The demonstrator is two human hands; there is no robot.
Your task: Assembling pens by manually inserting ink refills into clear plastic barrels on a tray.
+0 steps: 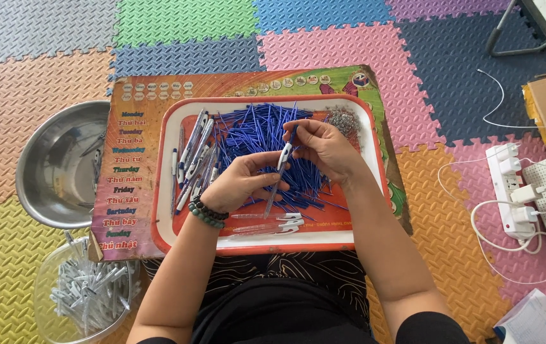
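Over the orange tray [166, 191], the left hand [238, 185] grips a white pen barrel [281, 167] while the right hand [324, 145], at its two o'clock, pinches a blue refill [293, 135] into the top, so assembly looks midway, needing a straight push home.

Glossy plastic tray [165, 191]; shiny metal bowl [43, 185]; textured foam mats [24, 89].

The tray [166, 191] is crowded: a heap of blue refills [257, 137] fills its middle, assembled pens [191, 159] line its left side, and small springs [343, 120] occupy the far right corner. Bare tray floor shows only along the near edge, beside three clear barrels [266, 223]. Left access is blocked by a steel bowl [50, 169] and a clear tub [85, 293]; right of the board, open foam floor [438, 191] extends to a power strip [509, 191].
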